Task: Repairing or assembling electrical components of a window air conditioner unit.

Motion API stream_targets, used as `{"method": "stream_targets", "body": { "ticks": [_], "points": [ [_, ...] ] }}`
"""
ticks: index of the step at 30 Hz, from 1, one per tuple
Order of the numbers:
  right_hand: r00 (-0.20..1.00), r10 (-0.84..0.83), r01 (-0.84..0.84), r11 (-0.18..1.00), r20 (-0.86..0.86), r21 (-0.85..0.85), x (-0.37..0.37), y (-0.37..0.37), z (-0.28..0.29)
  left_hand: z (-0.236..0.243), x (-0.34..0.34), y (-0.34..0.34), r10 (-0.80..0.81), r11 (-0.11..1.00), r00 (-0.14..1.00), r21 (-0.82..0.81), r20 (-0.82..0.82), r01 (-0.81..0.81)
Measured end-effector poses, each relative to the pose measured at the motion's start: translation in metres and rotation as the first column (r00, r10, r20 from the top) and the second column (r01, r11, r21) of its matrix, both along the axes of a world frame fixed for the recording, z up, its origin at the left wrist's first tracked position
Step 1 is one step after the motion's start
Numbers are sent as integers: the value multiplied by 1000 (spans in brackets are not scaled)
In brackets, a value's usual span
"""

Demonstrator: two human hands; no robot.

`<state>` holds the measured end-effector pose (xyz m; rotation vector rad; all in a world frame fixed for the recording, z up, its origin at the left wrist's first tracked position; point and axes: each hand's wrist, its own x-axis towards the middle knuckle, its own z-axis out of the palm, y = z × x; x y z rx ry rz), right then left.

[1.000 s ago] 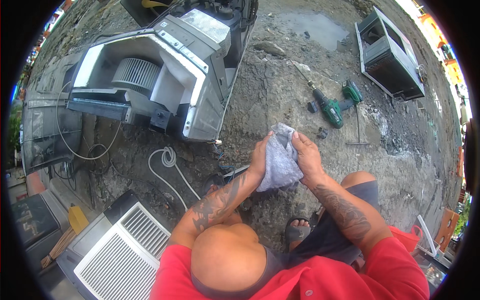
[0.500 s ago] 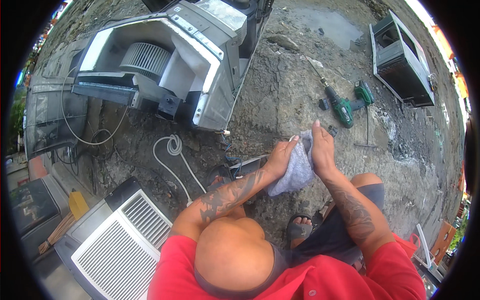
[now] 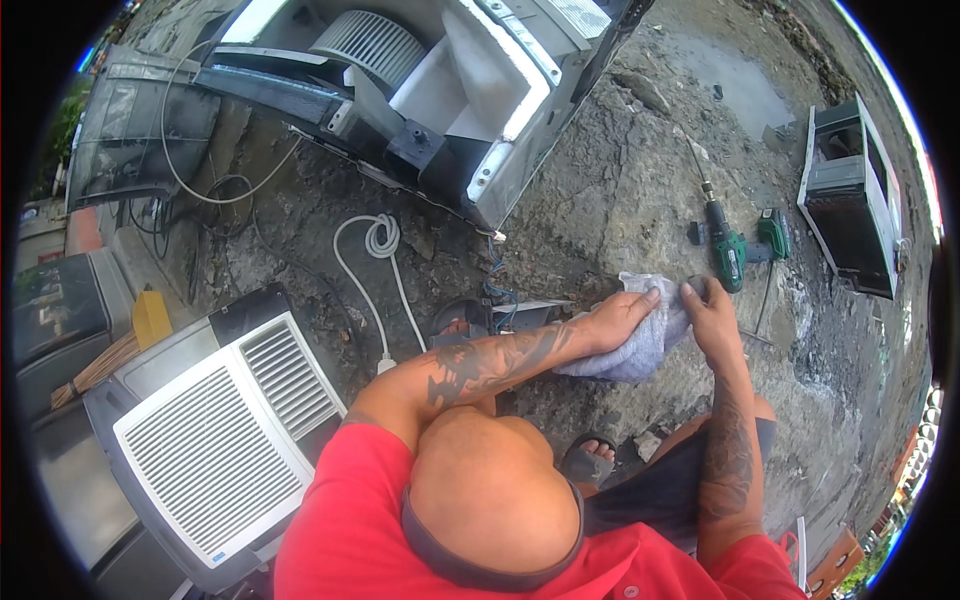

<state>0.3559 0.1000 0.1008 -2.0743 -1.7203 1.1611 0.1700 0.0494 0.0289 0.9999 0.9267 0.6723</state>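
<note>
While both hands meet over the rough ground in front of the person's knees, the rag point(image 3: 640, 345) lies bunched between them, a pale grey-blue cloth whose long axis runs roughly from lower left to upper right. The left hand point(image 3: 620, 318) lies over its upper left side, fingers stretched flat and pressed down on the cloth, thumb tucked under the fold, so it clamps the rag rather than pinching it. The right hand point(image 3: 712, 322) stands at the rag's right end, fingers curled shut; a small dark rounded thing shows at its fingertips, but what it is cannot be told, nor whether the cloth wraps it. So the rag lies to the right of the left palm and to the left of the right one, touching both, with the left hand covering more of it and thus the nearer of the two. Just beyond the right hand, up and to the right, a green drill point(image 3: 726, 250) lies on the ground, its bit pointing away from the person, near but not touching the hand. Farther up and left sits an opened air conditioner point(image 3: 450, 90) with its fan wheel showing, and a white cord point(image 3: 375, 250) coils on the ground between it and the left forearm.
</note>
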Motion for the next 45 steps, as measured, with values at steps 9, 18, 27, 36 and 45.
{"method": "stream_targets", "body": {
  "ticks": [9, 18, 27, 36, 45],
  "points": [
    [998, 54, -59, 987, 35, 149, -19, 10, -3, 106, -114, 24, -595, 760, 569, -166, -568, 629],
    [790, 71, -399, 813, -609, -423, -121, -37, 3, 95, -159, -64, -27, 782, 431, 249, -902, 571],
    [793, -32, -279, 869, -608, -409, -127, -4, 7, 87, -160, -51, -171, 654, 291, 112, -941, 748],
    [689, 61, -370, 887, -723, -278, -144, -6, 28, 109, -214, -17, 200, 672, 796, 671, -571, 313],
    [678, -17, -370, 856, -734, -362, -140, -13, 26, 86, -168, -35, 321, 931, 936, 227, -143, -285]
  ]
}}
